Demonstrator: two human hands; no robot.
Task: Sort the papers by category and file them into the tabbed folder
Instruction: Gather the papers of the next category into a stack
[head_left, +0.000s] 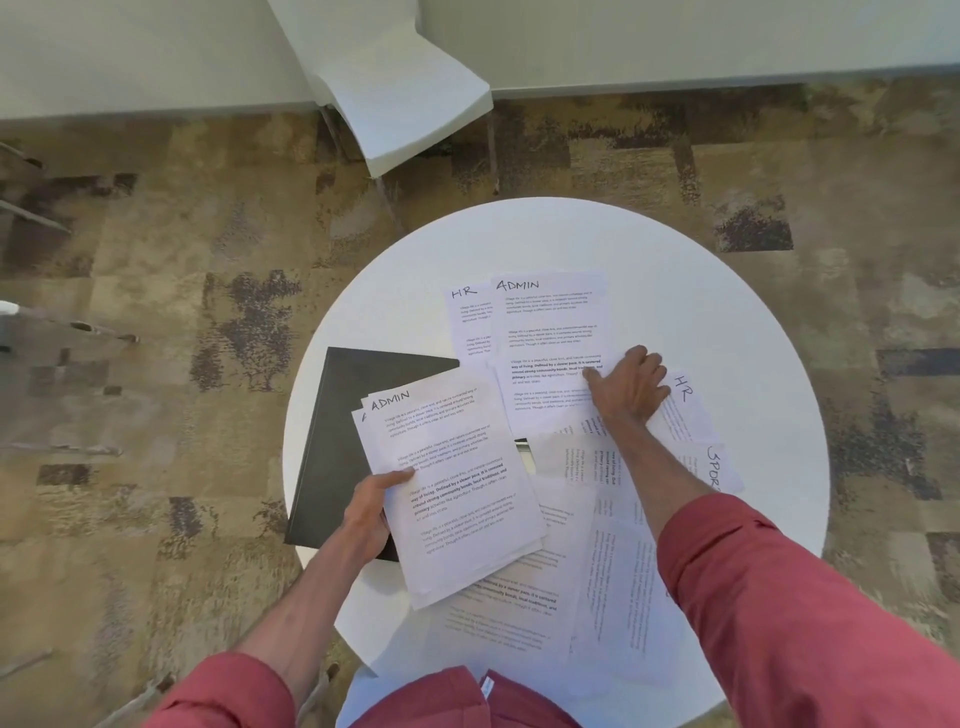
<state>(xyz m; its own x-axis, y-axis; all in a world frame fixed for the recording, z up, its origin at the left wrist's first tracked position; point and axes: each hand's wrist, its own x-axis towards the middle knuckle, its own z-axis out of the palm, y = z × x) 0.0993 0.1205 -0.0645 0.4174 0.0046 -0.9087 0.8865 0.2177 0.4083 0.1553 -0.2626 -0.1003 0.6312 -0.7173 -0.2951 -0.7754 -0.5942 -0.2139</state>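
Observation:
My left hand (369, 514) grips a small stack of printed sheets headed ADMIN (452, 483) by its left edge, held above the black folder (337, 447), which lies closed on the left of the round white table (727, 312). My right hand (631, 387) presses flat, fingers spread, on another ADMIN sheet (550, 338) lying in the middle of the table. An HR sheet (467, 317) peeks out to the left of that one. A second HR sheet (685, 410) lies under my right hand's edge, with a SPORTS sheet (719, 467) beside it.
Several more printed sheets (613, 587) overlap loosely at the table's near side, some hanging over the edge. A white chair (410, 98) stands beyond the table on the patterned carpet (171, 291). Chair legs show at the far left.

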